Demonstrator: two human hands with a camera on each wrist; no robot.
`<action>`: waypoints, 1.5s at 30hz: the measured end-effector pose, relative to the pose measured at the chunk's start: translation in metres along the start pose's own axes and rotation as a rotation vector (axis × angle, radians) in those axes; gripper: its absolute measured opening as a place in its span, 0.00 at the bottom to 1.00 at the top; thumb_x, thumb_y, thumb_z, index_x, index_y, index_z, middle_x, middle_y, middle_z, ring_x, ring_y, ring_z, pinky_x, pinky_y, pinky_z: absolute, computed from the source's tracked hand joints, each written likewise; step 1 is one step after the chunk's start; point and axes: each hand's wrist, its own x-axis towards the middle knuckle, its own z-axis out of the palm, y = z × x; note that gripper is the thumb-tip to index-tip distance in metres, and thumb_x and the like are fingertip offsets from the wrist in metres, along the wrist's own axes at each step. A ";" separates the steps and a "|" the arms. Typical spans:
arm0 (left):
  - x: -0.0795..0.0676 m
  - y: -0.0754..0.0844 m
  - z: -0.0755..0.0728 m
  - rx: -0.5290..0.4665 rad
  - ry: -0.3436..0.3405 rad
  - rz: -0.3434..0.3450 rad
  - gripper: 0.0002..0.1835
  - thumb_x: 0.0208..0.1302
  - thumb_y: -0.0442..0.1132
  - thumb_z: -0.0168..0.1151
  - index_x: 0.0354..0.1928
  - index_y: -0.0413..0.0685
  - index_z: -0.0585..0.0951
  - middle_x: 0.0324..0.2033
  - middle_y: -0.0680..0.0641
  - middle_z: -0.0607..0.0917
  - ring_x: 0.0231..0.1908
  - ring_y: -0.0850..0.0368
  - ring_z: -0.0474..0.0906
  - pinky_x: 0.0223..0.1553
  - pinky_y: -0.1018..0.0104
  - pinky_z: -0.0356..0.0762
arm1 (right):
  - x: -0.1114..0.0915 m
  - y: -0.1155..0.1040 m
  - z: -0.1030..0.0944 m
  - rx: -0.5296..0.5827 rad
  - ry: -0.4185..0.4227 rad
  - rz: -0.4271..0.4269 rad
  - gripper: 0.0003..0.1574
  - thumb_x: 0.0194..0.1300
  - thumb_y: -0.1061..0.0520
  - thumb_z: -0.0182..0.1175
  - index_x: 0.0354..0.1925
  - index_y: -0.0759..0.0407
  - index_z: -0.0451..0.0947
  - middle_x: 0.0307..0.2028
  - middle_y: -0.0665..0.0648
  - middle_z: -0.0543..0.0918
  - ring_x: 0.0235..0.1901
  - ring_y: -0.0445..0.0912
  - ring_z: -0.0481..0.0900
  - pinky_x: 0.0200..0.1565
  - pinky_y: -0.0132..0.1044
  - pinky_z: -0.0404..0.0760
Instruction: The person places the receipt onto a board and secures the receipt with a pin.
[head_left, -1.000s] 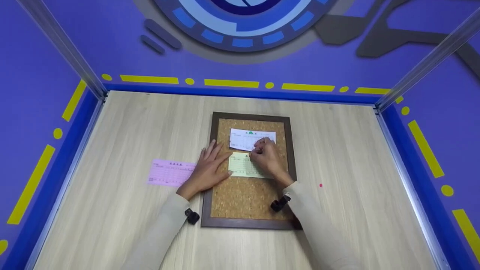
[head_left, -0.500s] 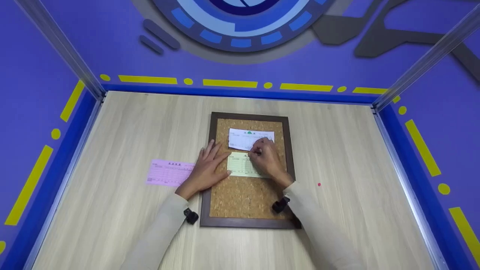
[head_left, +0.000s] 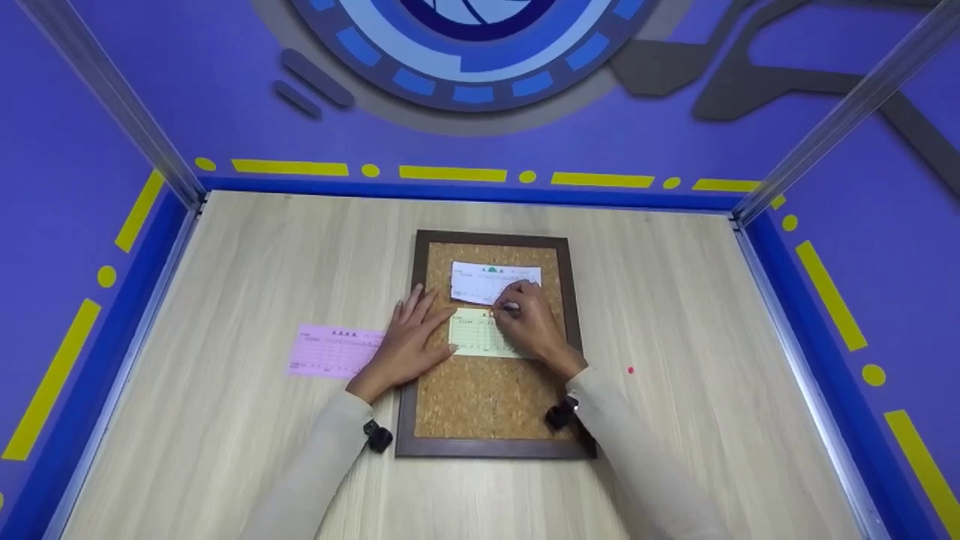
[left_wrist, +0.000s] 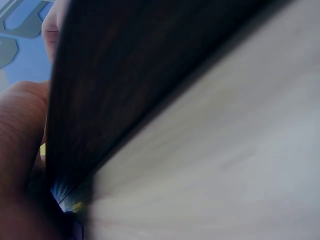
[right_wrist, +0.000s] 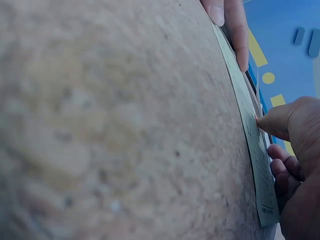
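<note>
My left hand point(head_left: 412, 337) lies spread across the left side of a framed cork board point(head_left: 480, 405). Its thumb and index fingertips touch the left edge of a pale green slip point(head_left: 469, 334). At that slip's top edge, my right hand point(head_left: 532, 322) has curled fingers, with the thumb tip on a small orange thumbtack point(right_wrist: 257, 118). The tack is mostly covered by the fingers. Above it on the cork is a white slip point(head_left: 472, 281), held by a green thumbtack point(head_left: 492, 269) and partly hidden by my right hand. The left wrist view shows mainly the dark frame point(left_wrist: 115, 75).
A pink slip point(head_left: 326, 352) lies on the table left of the board, partly under my left hand. To the board's right is a small red thumbtack point(head_left: 631, 370). Blue-purple walls point(head_left: 420, 131) enclose the table at the back and sides.
My right hand stays at the green slip's top edge; its fingers have shifted slightly, and a bit of orange shows more plainly there. The left hand holds its place. The head view has tilted slightly.
</note>
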 end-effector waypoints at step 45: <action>0.000 0.002 -0.001 0.032 0.011 0.018 0.37 0.74 0.55 0.68 0.80 0.47 0.75 0.85 0.34 0.59 0.87 0.31 0.37 0.82 0.26 0.35 | -0.031 0.023 -0.037 0.117 0.125 -0.033 0.18 0.68 0.68 0.74 0.55 0.70 0.88 0.58 0.66 0.82 0.62 0.58 0.78 0.61 0.50 0.78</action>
